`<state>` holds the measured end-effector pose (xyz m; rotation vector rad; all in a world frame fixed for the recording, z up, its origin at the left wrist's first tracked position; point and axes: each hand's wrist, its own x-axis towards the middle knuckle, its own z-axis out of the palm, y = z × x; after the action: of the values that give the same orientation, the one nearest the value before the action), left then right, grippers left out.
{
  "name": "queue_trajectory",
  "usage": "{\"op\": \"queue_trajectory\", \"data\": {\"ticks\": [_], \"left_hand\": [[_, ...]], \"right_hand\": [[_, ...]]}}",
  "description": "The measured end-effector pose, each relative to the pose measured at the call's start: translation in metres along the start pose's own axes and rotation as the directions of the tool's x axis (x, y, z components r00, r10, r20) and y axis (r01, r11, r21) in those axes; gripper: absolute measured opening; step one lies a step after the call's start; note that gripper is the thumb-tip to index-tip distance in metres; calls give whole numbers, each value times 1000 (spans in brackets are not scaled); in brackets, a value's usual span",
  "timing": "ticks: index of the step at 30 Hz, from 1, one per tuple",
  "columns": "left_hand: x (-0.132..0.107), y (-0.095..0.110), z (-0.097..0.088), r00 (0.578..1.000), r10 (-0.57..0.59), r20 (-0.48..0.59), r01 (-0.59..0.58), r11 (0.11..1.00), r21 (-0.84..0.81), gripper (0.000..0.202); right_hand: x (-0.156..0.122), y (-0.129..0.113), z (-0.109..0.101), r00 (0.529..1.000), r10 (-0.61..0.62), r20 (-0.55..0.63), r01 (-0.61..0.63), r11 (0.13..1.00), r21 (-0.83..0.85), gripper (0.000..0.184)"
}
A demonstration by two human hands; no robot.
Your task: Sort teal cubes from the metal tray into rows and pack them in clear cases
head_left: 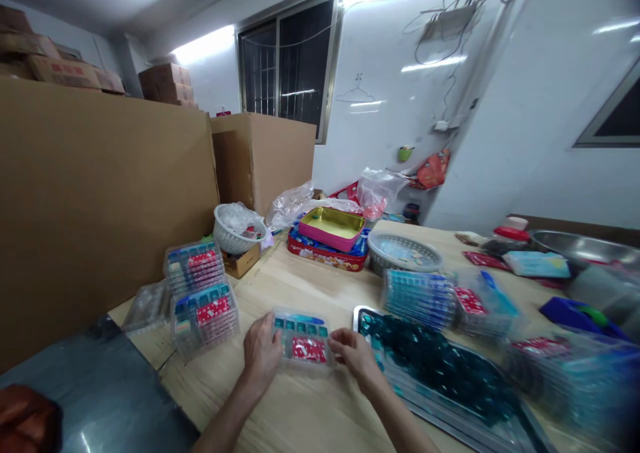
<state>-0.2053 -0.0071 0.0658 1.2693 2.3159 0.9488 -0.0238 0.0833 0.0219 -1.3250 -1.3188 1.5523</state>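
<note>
A clear plastic case [303,339] with teal pieces, a blue pen-like item and a red packet inside lies on the wooden table [310,406] in front of me. My left hand [261,353] grips its left edge, fingers curled on it. My right hand [354,354] holds its right edge the same way. Left of my hands stand two stacks of similar filled cases [200,296]. A metal tray [445,380] full of dark teal pieces lies just right of my right hand.
More stacked cases [430,296] stand behind the tray and at the far right. A red tin with a pink-rimmed tray [331,228], two white baskets [235,230], plastic bags and a steel bowl [585,248] sit at the back. Big cardboard boxes [100,206] wall off the left.
</note>
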Motion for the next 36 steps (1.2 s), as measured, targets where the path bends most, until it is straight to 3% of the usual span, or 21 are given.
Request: {"op": "queue_trajectory", "data": {"ticks": [3, 6, 11, 14, 19, 22, 25, 28, 30, 33, 36], "left_hand": [[2, 0, 0, 1000, 4, 4, -4, 999, -47, 37], [3, 1, -2, 998, -64, 18, 66, 990, -123, 37], [-4, 2, -35, 994, -81, -75, 57, 958, -283, 40], [-5, -12, -71, 967, -116, -228, 51, 960, -274, 40], [8, -60, -131, 883, -200, -425, 133, 974, -183, 46], [22, -88, -149, 839, -235, -492, 204, 972, -116, 47], [35, -109, -151, 835, -247, -491, 251, 966, -59, 47], [41, -119, -148, 855, -218, -470, 220, 974, -51, 50], [37, -119, -147, 845, -172, -506, 180, 983, -33, 54], [20, -103, -136, 740, -50, -671, 118, 991, 56, 62], [-7, -78, -103, 620, 103, -778, -6, 992, 126, 73]], "right_hand": [[-2, -3, 2, 1000, -13, -14, 13, 999, 37, 26], [-5, -9, 1, 1000, -3, -14, 5, 993, 118, 33], [0, -32, 17, 995, -69, 73, 59, 990, 127, 38], [6, -56, 56, 969, -166, 185, 148, 983, 110, 36], [18, -91, 156, 900, -313, 304, 318, 947, 33, 26], [28, -97, 203, 891, -340, 299, 361, 932, -16, 16], [37, -92, 225, 905, -336, 261, 373, 921, -109, 7], [41, -88, 230, 910, -338, 239, 380, 911, -160, 11], [36, -87, 225, 904, -357, 234, 398, 904, -158, 17], [13, -80, 203, 900, -386, 200, 417, 898, -142, 24], [-24, -57, 157, 907, -398, 137, 412, 907, -87, 23]]}}
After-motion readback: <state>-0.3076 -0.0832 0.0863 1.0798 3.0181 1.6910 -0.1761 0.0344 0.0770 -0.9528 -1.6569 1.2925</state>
